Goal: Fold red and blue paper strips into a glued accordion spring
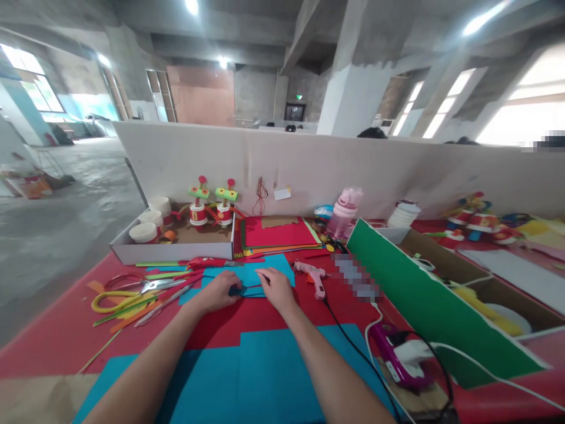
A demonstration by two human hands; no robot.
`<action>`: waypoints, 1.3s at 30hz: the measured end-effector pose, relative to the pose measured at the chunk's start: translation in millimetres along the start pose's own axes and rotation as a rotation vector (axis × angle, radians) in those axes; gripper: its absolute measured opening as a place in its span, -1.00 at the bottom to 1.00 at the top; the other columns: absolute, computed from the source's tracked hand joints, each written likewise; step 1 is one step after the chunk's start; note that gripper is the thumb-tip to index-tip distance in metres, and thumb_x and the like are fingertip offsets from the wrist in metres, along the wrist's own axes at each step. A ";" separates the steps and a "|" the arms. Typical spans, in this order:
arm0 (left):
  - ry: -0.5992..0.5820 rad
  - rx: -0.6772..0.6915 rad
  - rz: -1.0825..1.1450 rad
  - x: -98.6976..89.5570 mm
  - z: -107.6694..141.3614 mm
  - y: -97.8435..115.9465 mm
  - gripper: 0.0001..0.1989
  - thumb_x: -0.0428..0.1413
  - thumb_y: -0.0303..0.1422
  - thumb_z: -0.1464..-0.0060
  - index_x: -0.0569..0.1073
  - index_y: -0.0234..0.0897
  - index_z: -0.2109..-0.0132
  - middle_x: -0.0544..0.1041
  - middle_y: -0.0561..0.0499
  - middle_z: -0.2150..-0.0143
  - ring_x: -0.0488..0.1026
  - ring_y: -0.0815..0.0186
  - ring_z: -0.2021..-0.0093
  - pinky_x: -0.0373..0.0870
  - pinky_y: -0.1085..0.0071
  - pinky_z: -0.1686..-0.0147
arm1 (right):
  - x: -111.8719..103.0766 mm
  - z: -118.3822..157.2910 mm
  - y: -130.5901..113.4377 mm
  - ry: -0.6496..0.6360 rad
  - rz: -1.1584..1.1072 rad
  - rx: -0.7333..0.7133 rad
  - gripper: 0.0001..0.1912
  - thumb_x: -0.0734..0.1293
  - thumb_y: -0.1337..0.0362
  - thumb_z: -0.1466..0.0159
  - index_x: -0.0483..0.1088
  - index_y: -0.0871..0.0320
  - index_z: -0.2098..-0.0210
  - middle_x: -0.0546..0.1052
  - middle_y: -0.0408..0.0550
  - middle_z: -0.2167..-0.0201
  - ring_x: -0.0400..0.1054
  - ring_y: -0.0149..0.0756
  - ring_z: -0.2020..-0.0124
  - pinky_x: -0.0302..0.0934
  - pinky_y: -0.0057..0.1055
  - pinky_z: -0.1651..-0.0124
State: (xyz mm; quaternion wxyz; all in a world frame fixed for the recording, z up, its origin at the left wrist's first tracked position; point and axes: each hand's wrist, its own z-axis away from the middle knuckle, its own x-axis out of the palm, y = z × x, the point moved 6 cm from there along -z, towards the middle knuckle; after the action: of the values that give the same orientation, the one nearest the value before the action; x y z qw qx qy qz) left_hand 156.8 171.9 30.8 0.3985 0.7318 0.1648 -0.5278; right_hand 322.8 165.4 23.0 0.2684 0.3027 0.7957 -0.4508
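Note:
My left hand (222,290) rests on a small blue sheet of paper (251,274) at the middle of the table, its fingers curled at the sheet's left part. My right hand (274,287) is just to its right, fingers closed together over the same sheet. A thin dark strip or fold runs between the two hands; which of these it is, I cannot tell. Larger blue sheets (282,368) lie nearer, under my forearms. To the right of my right hand lies a pink glue gun (314,277) with a black cord.
Left lie yellow-handled scissors (112,301) and colored strips. Behind stand a white box (176,253) with cups and paper figures, and red paper (276,234). Right are a pink bottle (345,213), a purple power strip (399,356) and a green-sided box (432,312).

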 end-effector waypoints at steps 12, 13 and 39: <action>-0.060 0.070 0.018 -5.7 3.7 -1.8 -0.79 0.08 -0.36 -0.09 0.53 -0.23 0.14 0.50 -0.06 0.17 0.38 0.23 0.10 0.30 0.38 0.10 | -21.3 6.4 1.3 0.075 -0.119 0.033 -0.73 0.17 0.26 -0.34 0.48 0.09 0.12 0.57 -0.05 0.18 0.42 -0.28 0.16 0.25 -0.41 0.07; -0.053 0.075 0.011 -5.0 3.1 -2.2 -0.79 0.07 -0.37 -0.10 0.53 -0.23 0.14 0.51 -0.06 0.17 0.39 0.23 0.11 0.30 0.39 0.11 | -22.6 7.8 -1.6 0.085 -0.118 0.023 -0.73 0.17 0.26 -0.34 0.48 0.09 0.12 0.56 -0.04 0.18 0.42 -0.27 0.15 0.25 -0.40 0.06; 0.864 -0.197 -0.135 -79.6 36.7 -38.4 -0.79 -0.01 -0.36 -0.14 0.50 -0.24 0.16 0.51 -0.06 0.24 0.44 0.24 0.21 0.34 0.38 0.21 | -92.9 15.5 -77.4 -0.217 0.210 -0.298 -0.75 0.18 0.36 -0.33 0.47 0.08 0.12 0.58 -0.05 0.19 0.44 -0.29 0.16 0.23 -0.41 0.13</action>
State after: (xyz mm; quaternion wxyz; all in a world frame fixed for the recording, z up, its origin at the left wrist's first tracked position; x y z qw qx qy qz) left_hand 76.9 182.5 82.4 0.3255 0.8311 0.4132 -0.1803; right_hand 331.6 97.8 124.1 0.4398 0.2906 0.7842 -0.3274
